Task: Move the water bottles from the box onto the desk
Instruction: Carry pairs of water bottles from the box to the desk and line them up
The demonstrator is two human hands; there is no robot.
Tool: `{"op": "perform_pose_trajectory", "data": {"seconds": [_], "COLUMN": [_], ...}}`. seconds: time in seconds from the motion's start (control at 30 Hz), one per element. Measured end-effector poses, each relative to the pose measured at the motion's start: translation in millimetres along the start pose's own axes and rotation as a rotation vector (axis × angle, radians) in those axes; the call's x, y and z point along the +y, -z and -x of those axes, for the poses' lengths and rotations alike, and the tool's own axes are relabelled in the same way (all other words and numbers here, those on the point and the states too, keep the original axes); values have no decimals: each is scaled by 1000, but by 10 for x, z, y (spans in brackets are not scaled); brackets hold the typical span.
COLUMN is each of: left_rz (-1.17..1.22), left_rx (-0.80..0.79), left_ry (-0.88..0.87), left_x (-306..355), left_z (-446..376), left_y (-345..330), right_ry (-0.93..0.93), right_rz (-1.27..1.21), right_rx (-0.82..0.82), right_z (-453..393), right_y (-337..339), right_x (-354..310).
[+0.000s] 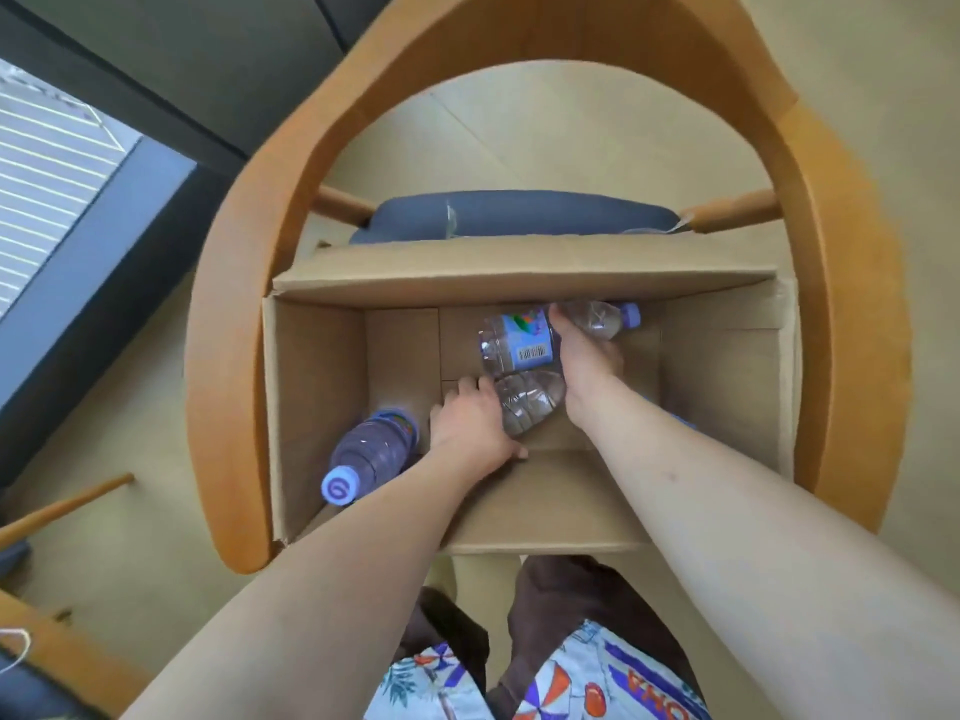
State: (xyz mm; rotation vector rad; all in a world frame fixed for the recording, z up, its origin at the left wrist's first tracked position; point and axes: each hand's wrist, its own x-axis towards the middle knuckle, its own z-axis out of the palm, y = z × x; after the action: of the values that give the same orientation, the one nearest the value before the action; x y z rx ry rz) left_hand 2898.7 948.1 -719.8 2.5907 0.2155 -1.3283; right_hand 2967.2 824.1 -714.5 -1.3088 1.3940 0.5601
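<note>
Labelled water bottle (519, 337) lies on its side near the far wall of the cardboard box (727, 366), cap end pointing right; right hand (584, 356) is wrapped over its neck end, fingers curled round it, probably the firmest spot to lift from. A second clear bottle (527, 402) lies just beneath and nearer; left hand (475, 420) rests against its lower side, fingers bent around it, though how fully they close is hidden. A third bottle with purple cap (371, 454) leans in the near-left corner, untouched. Both arms reach down into the box, so two bottles may come out at once. Box sits on the blue cushion (519, 213) of a wooden armchair (239, 356). Desk is not identifiable in view.
</note>
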Motion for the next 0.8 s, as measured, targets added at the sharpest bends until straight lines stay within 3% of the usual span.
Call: {"op": "perform_pose_trajectory", "data": {"seconds": [0.3,0.53,0.8], "left_rz": [-36,19,144], "left_rx": [-30,29,161], "left_ry": [-30,-86,-247], "left_x": [-60,-127,-252], "left_z": [-66,247,773], "left_y": [133,311,880], "right_ry": [-96,56,372], "right_rz": [-222,-136,-26], "right_rx": [-55,8,92], "right_z": [14,344,1002], "right_y": [2,142,484], "right_x": [-80,-82,-173]}}
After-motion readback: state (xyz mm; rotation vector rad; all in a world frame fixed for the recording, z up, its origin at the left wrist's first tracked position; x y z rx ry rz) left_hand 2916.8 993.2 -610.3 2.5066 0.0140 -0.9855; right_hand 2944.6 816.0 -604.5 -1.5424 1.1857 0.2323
